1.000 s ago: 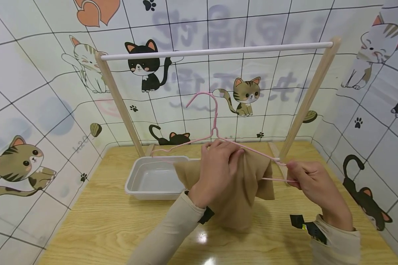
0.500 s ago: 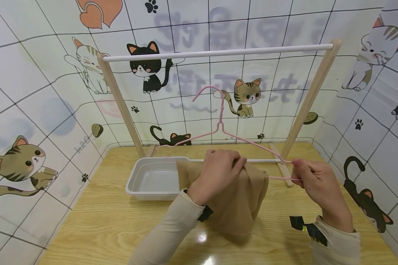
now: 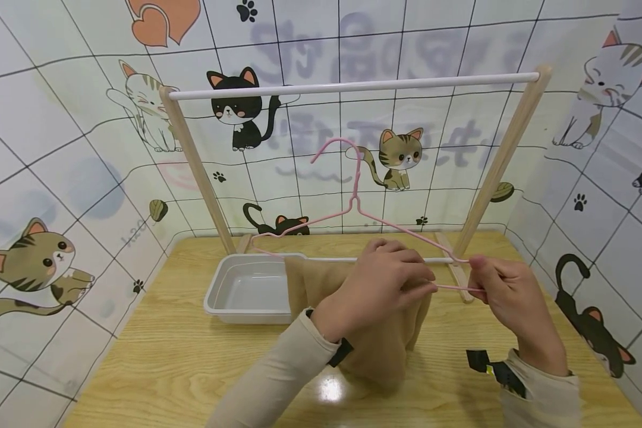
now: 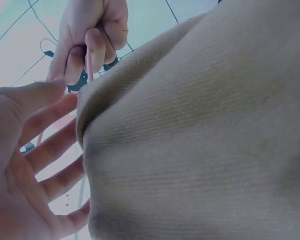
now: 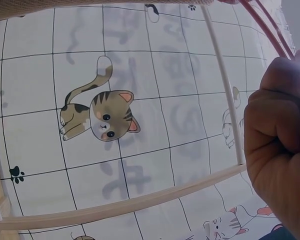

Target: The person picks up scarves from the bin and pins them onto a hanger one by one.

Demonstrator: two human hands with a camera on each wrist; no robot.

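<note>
A pink wire hanger (image 3: 356, 181) stands upright above the table, its hook pointing up. My right hand (image 3: 508, 294) grips its right end, with fingers curled round the wire. A tan knit cloth (image 3: 377, 353) drapes over the hanger's lower bar and hangs down in front. My left hand (image 3: 382, 279) lies over the cloth's top fold, near the right side of the bar. In the left wrist view its fingers are spread and lightly bent, with fingertips (image 4: 65, 180) at the cloth's edge. The thumb is extended close to the pink wire.
Behind the hanger stands a drying rack with a white top rod (image 3: 353, 88) and wooden posts (image 3: 505, 160). A pale plastic basin (image 3: 246, 317) sits left of the cloth on the wood-grain table (image 3: 155, 356). Cat-patterned sheeting (image 3: 310, 53) encloses the back and sides.
My left hand has moved right along the cloth's top fold. The hanger has shifted slightly right and its right shoulder is uncovered, the cloth lying over the lower bar. My right hand keeps its grip.
</note>
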